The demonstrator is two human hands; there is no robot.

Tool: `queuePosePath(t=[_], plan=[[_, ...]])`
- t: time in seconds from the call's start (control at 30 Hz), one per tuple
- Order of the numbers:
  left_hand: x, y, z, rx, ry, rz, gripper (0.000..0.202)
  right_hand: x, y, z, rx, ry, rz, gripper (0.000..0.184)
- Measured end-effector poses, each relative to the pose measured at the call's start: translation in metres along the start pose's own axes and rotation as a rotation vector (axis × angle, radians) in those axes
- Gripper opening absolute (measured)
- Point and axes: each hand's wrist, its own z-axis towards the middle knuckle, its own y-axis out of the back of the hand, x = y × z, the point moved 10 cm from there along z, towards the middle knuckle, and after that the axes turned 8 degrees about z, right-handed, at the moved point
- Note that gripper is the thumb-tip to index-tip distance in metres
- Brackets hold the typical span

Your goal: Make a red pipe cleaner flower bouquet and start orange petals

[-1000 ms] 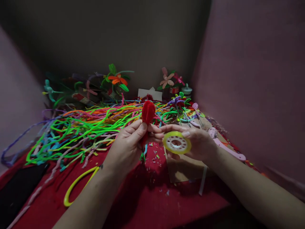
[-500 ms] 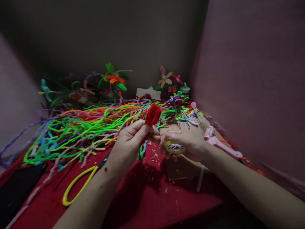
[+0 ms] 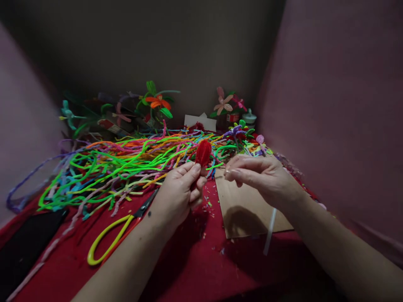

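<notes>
My left hand (image 3: 181, 191) is closed around the base of a red fuzzy pipe-cleaner petal (image 3: 203, 153), which stands upright above the thumb. The other fingers curl beneath it. My right hand (image 3: 260, 173) hovers to the right, over a brown cardboard sheet (image 3: 248, 214), with thumb and fingertips pinched together. Whatever may be in that pinch is too small to make out. A gap separates the two hands. Scissors (image 3: 110, 239) with a yellow handle lie beside my left forearm, partly covered by it.
A wide heap of coloured pipe cleaners (image 3: 126, 161) spreads across the red cloth (image 3: 189, 268). Finished pipe-cleaner flowers (image 3: 157, 102) stand along the back wall. A clear strip (image 3: 270, 233) lies over the cardboard's front edge. A dark flat object (image 3: 28, 247) is at the left.
The tape roll that was in my right hand no longer shows. My right hand has lifted away from the red petal and pinches its fingertips. My left hand keeps its hold.
</notes>
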Motion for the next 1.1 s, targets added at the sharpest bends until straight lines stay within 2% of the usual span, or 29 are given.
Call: queuePosePath(t=[0.17,0.37,0.73,0.9,1.0,1.1], plan=[[0.007,-0.010,-0.005,0.006,0.053,0.064,0.020,-0.014,-0.010,0.006,-0.019,-0.043,0.101,0.016],[0.012,-0.014,-0.006,0.002,0.074,0.193,0.019,-0.025,-0.015,0.005,-0.073,-0.043,0.083,0.018],[0.011,-0.015,-0.004,0.006,0.008,0.376,0.021,-0.039,-0.012,-0.005,-0.251,-0.105,0.106,0.021],[0.009,-0.018,-0.006,0.001,-0.034,0.445,0.019,-0.044,-0.013,-0.008,-0.275,-0.112,0.124,0.020],[0.005,-0.015,-0.006,-0.031,-0.083,0.472,0.022,-0.044,-0.014,-0.007,-0.284,-0.078,0.141,0.016],[-0.004,-0.008,-0.007,-0.120,-0.153,0.564,0.026,-0.038,-0.015,-0.006,-0.277,-0.021,0.095,0.013]])
